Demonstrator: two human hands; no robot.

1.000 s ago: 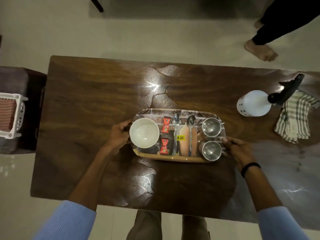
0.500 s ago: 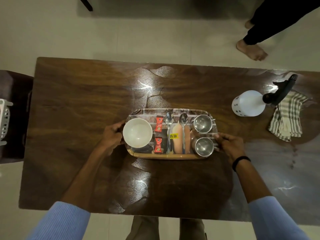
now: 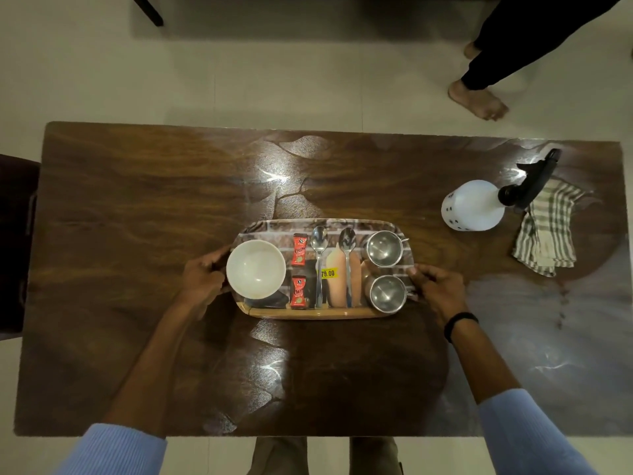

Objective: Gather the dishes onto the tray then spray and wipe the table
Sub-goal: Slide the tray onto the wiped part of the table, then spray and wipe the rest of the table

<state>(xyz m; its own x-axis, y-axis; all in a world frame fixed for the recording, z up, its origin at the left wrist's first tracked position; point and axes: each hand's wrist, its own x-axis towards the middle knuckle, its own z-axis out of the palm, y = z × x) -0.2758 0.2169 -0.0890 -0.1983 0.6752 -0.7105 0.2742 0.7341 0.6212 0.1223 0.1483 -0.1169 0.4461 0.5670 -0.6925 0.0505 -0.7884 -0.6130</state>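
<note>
A printed tray [image 3: 308, 314] sits in the middle of the dark wooden table [image 3: 137, 200]. On it are a white bowl [image 3: 256, 269] at the left, two red sachets [image 3: 300, 249], two spoons [image 3: 319, 241], and two steel cups [image 3: 383, 248] at the right. My left hand [image 3: 205, 274] grips the tray's left end and my right hand [image 3: 436, 289] grips its right end. A white spray bottle [image 3: 472, 209] with a black trigger lies on its side at the far right, next to a checked cloth [image 3: 544, 234].
Another person's bare foot [image 3: 478, 101] and dark trouser leg are on the tiled floor beyond the table's far right. A dark chair [image 3: 17, 241] stands at the table's left end. A dark furniture leg [image 3: 147, 10] shows at the top left.
The view has shifted left, so the white basket at the left edge is out of sight. Both hands keep their grip on the tray's ends; the tray itself shows no clear movement.
</note>
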